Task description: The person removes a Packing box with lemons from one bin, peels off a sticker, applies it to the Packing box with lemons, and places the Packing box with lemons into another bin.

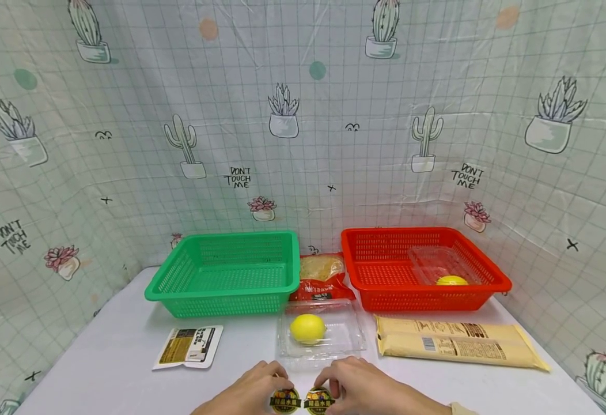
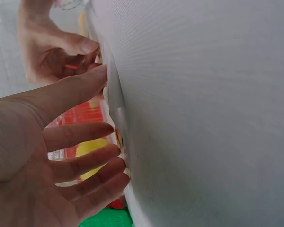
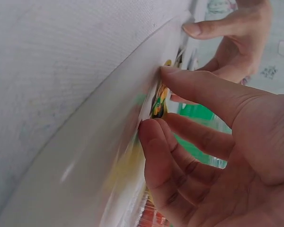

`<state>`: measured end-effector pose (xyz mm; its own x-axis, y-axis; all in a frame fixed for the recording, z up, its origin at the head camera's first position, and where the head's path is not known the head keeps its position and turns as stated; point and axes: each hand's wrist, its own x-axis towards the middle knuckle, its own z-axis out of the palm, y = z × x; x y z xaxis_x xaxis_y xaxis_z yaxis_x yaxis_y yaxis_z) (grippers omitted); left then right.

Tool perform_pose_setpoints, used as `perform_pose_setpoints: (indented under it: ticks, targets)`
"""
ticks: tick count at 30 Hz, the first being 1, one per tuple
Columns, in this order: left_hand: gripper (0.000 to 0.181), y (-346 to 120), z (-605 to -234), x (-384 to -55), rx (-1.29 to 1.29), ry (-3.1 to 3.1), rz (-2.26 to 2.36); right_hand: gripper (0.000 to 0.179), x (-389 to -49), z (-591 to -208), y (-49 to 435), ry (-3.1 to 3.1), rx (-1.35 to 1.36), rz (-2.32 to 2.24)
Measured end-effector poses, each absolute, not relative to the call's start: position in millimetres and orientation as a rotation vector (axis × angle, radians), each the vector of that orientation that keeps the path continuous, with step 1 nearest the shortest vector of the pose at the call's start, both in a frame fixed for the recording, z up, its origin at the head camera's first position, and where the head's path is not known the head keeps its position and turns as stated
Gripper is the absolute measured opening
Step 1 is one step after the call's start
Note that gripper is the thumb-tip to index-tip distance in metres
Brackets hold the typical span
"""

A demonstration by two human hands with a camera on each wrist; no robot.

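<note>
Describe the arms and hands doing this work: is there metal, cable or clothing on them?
These are a person's bare hands, with no metal or cables in view. The left hand and right hand have ordinary human fingers, with no gloves or rings visible. A pale cream sleeve edge shows on the right forearm; no left sleeve is visible.

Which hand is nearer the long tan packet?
Right. The right hand is left and in front of the long tan packet; the left hand is farther left.
</note>
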<state>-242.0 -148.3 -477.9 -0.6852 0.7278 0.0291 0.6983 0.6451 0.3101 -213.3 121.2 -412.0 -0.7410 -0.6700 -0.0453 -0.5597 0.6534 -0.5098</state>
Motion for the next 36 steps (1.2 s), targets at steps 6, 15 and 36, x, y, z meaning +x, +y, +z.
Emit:
perform_pose_setpoints:
  ticks: [6, 15, 36]
  targets:
    - [0.049, -140, -444, -222, 1.126, 2.758, 0.450, 0.027, -211, -411, 123, 2.627, -0.953, -0.741]
    - [0.043, -132, -414, -204, 1.053, 2.769, 0.416, 0.020, -208, -409, 123, 2.620, -0.942, -0.754]
    - [0.052, -150, -488, -248, 1.272, 2.768, 0.464, 0.021, -212, -398, 126, 2.694, -1.221, -0.831]
